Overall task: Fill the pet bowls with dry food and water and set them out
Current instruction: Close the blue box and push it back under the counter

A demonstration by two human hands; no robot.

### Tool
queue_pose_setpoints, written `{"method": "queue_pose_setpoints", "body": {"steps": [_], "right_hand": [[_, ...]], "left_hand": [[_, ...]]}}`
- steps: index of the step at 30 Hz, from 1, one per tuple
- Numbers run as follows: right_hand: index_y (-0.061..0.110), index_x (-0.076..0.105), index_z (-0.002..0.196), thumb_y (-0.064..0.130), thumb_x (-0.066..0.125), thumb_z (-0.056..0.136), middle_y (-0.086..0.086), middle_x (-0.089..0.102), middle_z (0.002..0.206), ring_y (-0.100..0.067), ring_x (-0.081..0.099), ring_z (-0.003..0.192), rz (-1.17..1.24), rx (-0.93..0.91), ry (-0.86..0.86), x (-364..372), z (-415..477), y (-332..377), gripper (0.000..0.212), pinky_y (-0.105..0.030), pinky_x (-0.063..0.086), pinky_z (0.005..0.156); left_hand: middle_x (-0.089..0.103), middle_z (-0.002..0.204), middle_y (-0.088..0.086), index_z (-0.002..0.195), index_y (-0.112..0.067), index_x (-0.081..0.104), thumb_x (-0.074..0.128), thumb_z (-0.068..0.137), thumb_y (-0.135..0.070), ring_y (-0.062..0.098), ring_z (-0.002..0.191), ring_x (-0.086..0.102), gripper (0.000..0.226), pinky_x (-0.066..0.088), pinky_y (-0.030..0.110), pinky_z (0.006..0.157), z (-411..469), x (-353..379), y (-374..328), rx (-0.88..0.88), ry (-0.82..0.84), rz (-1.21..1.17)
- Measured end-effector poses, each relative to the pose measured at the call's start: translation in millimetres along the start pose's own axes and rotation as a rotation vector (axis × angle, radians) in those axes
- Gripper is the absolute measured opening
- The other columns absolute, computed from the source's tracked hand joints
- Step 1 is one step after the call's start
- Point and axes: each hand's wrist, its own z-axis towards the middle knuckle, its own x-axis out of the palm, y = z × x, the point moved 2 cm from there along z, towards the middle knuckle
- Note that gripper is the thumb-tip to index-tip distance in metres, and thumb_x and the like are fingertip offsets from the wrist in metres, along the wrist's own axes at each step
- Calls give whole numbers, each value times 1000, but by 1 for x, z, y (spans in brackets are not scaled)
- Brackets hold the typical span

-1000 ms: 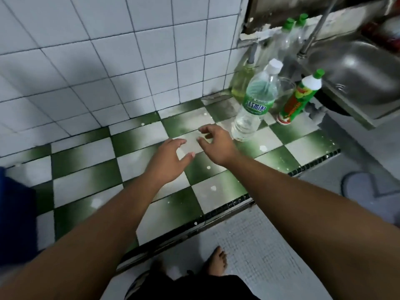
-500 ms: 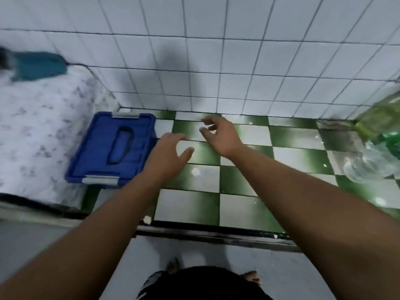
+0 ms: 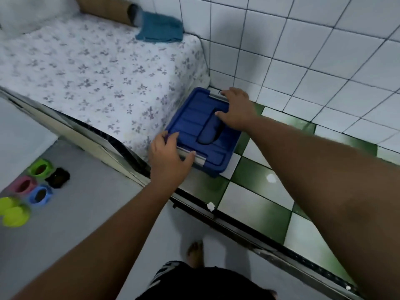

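A blue plastic storage box [image 3: 190,124] with a shut lid and grey latches sits on the green-and-white tiled ledge [image 3: 249,202], against the wall corner. My left hand [image 3: 167,158] grips the near grey latch, thumb on top. My right hand [image 3: 237,110] lies over the lid's far end, fingers curled at the far latch. On the grey floor at the left stand small pet bowls: green [image 3: 40,169], black [image 3: 58,177], pink [image 3: 22,185], blue [image 3: 40,195] and yellow-green [image 3: 13,211]. Several hold something dark.
A mattress with a floral sheet [image 3: 86,72] lies left of the box, with a teal cloth [image 3: 160,29] at its far end. White wall tiles rise behind. A dark metal strip [image 3: 216,219] edges the ledge. My bare foot [image 3: 194,252] stands on the floor below.
The view swung left from the bottles and sink to the blue box. Both hands moved from over the bare tiles onto the box's two latches. The bowls came into view.
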Motion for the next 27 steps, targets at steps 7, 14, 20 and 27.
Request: {"method": "queue_pose_setpoints", "body": {"steps": [7,14,20,27], "right_hand": [[34,14,158,73,45,88,-3,10,167,-30,14,152,-324,57,124,16,5,-7,86,-58,14,119],[42,21,153,85,53,70,-10,31,155,-37,28,142,-267,288,69,5,-34,-16,99,-61,24,111],[47,6,155,86,54,70,-16,29,153,-41,34,138,-131,435,77,8,-101,-34,105,-56,34,110],[38,-5,158,78,66,72,-14,36,141,-36,47,129,211,370,88,25,-210,-39,118,-40,41,107]], "left_hand": [[1,169,2,162,-25,18,69,87,-62,26,156,6,98,20,42,123,-7,12,12,-305,96,-288],[31,165,-1,164,-23,12,67,99,-32,6,141,36,86,29,16,109,-12,15,-4,-409,55,-654],[28,167,4,165,-22,-1,65,98,-42,20,146,38,96,29,20,108,-36,24,-17,-302,183,-526],[32,164,9,165,-24,-2,70,90,-55,28,146,39,109,34,41,119,-56,18,-1,-147,342,-309]]}}
